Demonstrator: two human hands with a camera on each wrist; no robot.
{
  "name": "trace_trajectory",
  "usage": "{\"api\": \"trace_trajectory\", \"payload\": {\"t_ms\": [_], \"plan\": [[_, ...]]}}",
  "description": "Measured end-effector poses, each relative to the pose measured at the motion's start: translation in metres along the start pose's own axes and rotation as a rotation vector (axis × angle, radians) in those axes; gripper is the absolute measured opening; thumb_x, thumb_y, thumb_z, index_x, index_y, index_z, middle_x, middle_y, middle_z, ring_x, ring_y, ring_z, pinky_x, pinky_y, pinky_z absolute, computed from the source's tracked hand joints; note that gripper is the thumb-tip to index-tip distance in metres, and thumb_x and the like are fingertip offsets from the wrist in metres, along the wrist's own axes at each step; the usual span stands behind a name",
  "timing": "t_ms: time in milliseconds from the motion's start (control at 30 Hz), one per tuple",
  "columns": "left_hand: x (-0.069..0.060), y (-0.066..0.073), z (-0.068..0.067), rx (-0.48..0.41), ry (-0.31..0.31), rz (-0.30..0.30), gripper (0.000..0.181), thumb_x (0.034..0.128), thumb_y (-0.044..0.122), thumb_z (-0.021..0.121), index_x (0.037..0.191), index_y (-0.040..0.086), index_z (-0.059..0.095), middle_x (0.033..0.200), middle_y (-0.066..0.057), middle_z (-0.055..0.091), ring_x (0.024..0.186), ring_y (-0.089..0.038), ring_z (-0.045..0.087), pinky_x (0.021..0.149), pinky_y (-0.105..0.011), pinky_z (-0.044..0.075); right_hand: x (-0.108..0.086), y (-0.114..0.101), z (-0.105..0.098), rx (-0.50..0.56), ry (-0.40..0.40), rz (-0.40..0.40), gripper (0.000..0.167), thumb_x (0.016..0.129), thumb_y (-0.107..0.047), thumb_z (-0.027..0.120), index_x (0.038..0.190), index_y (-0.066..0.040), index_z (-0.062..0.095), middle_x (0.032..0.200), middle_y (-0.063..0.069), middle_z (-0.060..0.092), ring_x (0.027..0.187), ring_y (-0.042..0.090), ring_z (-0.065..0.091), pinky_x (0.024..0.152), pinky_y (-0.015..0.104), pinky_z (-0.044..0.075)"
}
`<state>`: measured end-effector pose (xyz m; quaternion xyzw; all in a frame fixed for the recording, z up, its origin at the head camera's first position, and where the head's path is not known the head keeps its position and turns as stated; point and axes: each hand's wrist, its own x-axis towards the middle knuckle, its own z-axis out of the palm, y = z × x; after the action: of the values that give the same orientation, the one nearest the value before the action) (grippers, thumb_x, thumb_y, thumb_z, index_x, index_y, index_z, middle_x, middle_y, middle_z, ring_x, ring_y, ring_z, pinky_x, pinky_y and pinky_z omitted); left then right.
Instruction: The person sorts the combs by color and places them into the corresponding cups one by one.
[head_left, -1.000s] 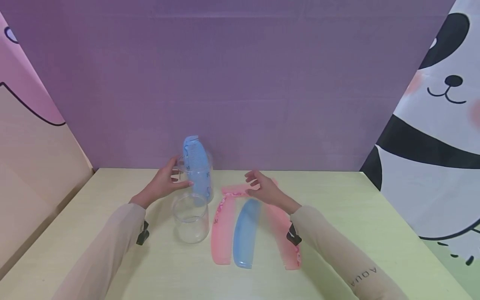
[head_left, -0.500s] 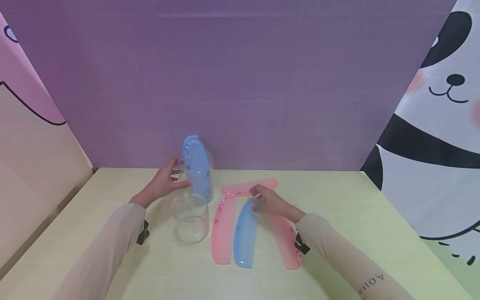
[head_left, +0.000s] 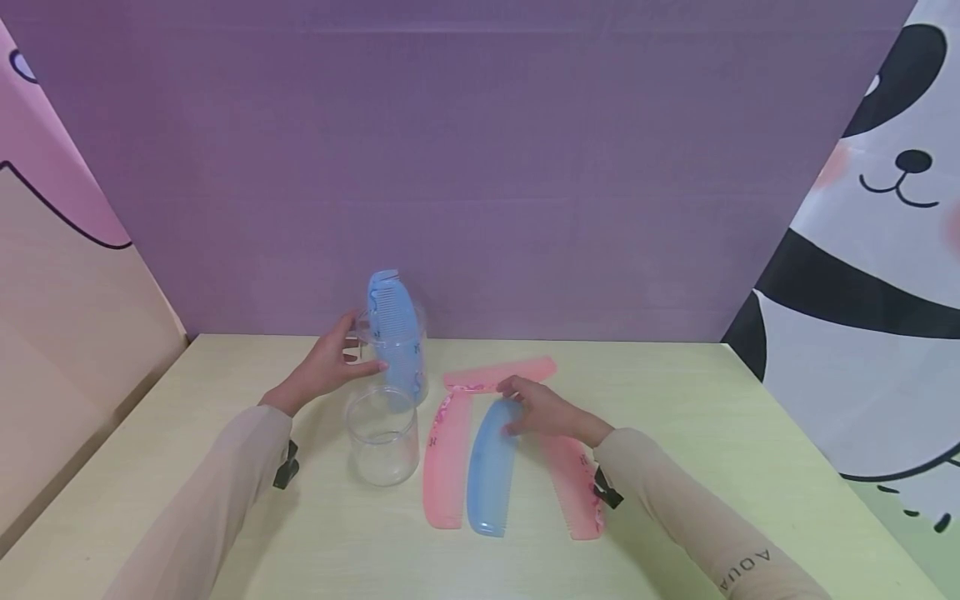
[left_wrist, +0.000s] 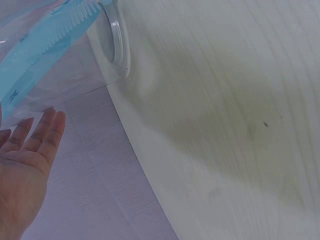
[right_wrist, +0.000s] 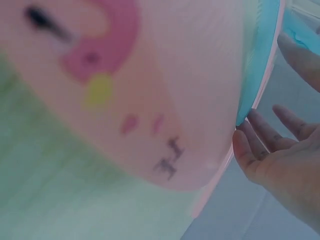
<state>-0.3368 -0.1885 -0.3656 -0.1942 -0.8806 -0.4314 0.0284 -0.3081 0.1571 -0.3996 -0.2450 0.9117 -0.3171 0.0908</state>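
A clear plastic cup [head_left: 417, 392] with blue combs [head_left: 393, 317] standing in it is near the table's back edge. My left hand [head_left: 330, 358] holds this cup from the left, thumb across the front; in the left wrist view its fingers [left_wrist: 49, 132] lie against the side. A second clear cup [head_left: 382, 458] stands in front. My right hand [head_left: 551, 410] is at the far end of a flat blue comb [head_left: 489, 479], with relaxed fingers [right_wrist: 245, 152] touching its tip in the right wrist view. The comb still lies on the table.
Pink combs lie around the blue one: one on the left [head_left: 444, 475], one crosswise behind [head_left: 502, 372], one on the right [head_left: 576, 492] partly under my right wrist. A purple backdrop [head_left: 480, 167] rises behind the pale wooden table [head_left: 712, 467].
My right hand has come down and nearer from above the crosswise pink comb to the far end of the blue comb. My left hand and the cups have stayed put.
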Motion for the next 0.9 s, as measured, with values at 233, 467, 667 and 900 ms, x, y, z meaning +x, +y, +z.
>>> {"api": "trace_trajectory", "payload": {"t_ms": [233,467,667,900], "plan": [[0.0004,0.0000,0.0007,-0.004,-0.003,0.004,0.096,0.0741,0.034,0.075,0.144,0.008,0.014,0.140,-0.018,0.035,0.122,-0.041,0.044,0.095,-0.050,0.044,0.0002,-0.0001,-0.0028,-0.050,-0.041,-0.024,0.064,0.072,-0.015,0.077,0.126,0.001,0.046,0.126,0.017,0.051,0.117,0.034,0.048,0.099,0.045,0.041],[0.0006,-0.0007,0.0005,-0.007,-0.004,0.007,0.096,0.0745,0.034,0.075,0.144,0.009,0.014,0.140,-0.019,0.036,0.121,-0.041,0.044,0.095,-0.050,0.044,0.0014,0.0001,-0.0042,-0.074,-0.073,-0.074,0.063,0.072,-0.011,0.077,0.125,0.003,0.046,0.127,0.018,0.051,0.117,0.035,0.048,0.100,0.045,0.040],[-0.0011,0.0037,-0.0010,-0.008,-0.006,0.004,0.096,0.0752,0.035,0.074,0.145,0.008,0.013,0.140,-0.019,0.035,0.121,-0.041,0.044,0.095,-0.050,0.044,0.0051,0.0026,-0.0029,-0.106,-0.080,-0.062,0.063,0.071,-0.012,0.078,0.124,0.000,0.047,0.126,0.015,0.052,0.116,0.032,0.048,0.100,0.044,0.041],[0.0023,-0.0029,-0.0002,-0.015,0.001,0.003,0.097,0.0732,0.038,0.075,0.145,0.011,0.014,0.140,-0.016,0.036,0.121,-0.039,0.045,0.094,-0.050,0.045,0.0077,0.0018,-0.0051,-0.123,-0.107,-0.071,0.061,0.072,-0.013,0.077,0.124,-0.001,0.048,0.124,0.014,0.052,0.115,0.031,0.048,0.098,0.044,0.042]]}}
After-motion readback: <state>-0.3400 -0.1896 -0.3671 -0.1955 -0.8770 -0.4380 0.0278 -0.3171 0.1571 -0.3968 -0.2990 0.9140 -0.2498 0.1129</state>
